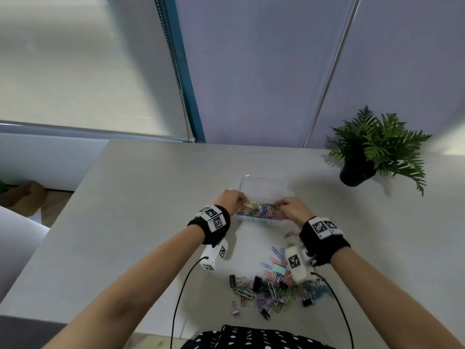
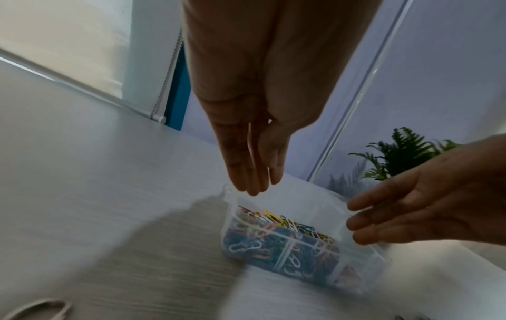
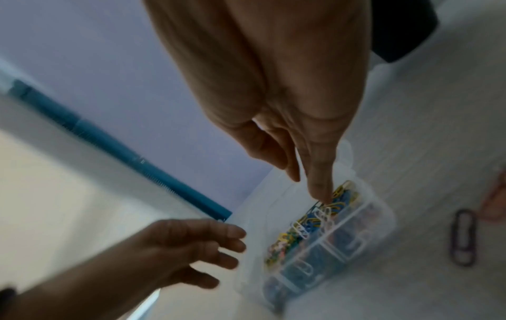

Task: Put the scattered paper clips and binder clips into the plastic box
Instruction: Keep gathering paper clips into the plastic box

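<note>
A clear plastic box point(image 1: 261, 221) sits mid-table, heaped with coloured paper clips point(image 1: 259, 210), its lid point(image 1: 263, 183) lying open behind it. My left hand point(image 1: 239, 200) hovers over the box's left end, fingers straight and empty in the left wrist view point(image 2: 254, 186). Over the right end is my right hand point(image 1: 279, 205), fingers extended downward, one fingertip point(image 3: 323, 194) touching the clips in the box point(image 3: 353, 236). A scattered pile of paper clips and binder clips point(image 1: 274, 288) lies on the table near me, partly under my right wrist.
A potted fern point(image 1: 377, 149) stands at the table's far right. One purple paper clip point(image 3: 463, 237) lies alone on the table to the right of the box. A wall and a window blind bound the table's far edge.
</note>
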`<state>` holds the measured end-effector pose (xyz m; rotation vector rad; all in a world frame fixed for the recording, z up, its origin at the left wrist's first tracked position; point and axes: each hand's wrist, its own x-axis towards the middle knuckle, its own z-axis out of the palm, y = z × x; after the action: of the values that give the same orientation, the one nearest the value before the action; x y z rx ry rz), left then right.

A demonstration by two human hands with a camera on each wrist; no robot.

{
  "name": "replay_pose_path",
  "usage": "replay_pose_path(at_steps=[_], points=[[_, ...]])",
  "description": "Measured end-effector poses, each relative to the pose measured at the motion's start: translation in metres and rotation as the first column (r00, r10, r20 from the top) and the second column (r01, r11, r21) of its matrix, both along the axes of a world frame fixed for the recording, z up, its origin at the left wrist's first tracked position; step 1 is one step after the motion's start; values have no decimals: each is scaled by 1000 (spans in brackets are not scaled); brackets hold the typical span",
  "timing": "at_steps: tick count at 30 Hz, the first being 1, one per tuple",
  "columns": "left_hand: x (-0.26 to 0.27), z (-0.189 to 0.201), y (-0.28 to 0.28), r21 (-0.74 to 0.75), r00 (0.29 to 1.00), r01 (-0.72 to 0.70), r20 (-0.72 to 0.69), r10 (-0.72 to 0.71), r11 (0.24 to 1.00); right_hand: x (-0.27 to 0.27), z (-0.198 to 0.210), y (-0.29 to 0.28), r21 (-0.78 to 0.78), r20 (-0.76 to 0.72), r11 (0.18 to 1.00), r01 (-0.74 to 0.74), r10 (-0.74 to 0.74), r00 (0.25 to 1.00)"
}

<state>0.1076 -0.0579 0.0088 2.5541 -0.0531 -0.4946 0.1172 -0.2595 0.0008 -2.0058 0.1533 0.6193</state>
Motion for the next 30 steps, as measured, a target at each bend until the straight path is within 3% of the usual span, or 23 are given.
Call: replay_pose_path(at_steps=[2,4,8,11,13,15,16,20,25,28,30], points=[[-19,9,4,-33,997,78,-2,-78,996,-23,5,-3,-77,143,989,-128,138,980],[-44,11,7,-63,984,172,-42,-174,983,-53,8,-3,-185,177,920,-345,377,909],[-105,-2,3,11,885,462,-74,-460,887,-106,-6,0,-440,110,583,-683,790,603],[-143,-12,0,183,738,668,-37,-674,721,-138,-27,-6,-612,90,336,-716,929,359],[-159,-23,3,219,629,760,-6,-778,612,-152,-38,-10,-723,65,248,-645,954,293],[-169,-40,10,325,545,789,23,-838,521,-153,-45,-11,-789,114,252,-561,956,269],[-170,-46,14,349,549,776,39,-835,526,-149,-45,-10,-795,131,261,-547,955,265],[-159,-41,20,319,725,635,70,-686,704,-126,-42,0,-711,204,383,-589,915,348],[-153,-38,27,363,819,480,141,-556,799,-116,-39,17,-452,326,640,-622,767,553],[-158,-38,20,349,788,470,248,-563,811,-110,-38,3,-393,386,759,-519,649,656],[-161,-41,8,319,721,547,290,-629,774,-107,-39,-14,-518,375,745,-421,640,670]])
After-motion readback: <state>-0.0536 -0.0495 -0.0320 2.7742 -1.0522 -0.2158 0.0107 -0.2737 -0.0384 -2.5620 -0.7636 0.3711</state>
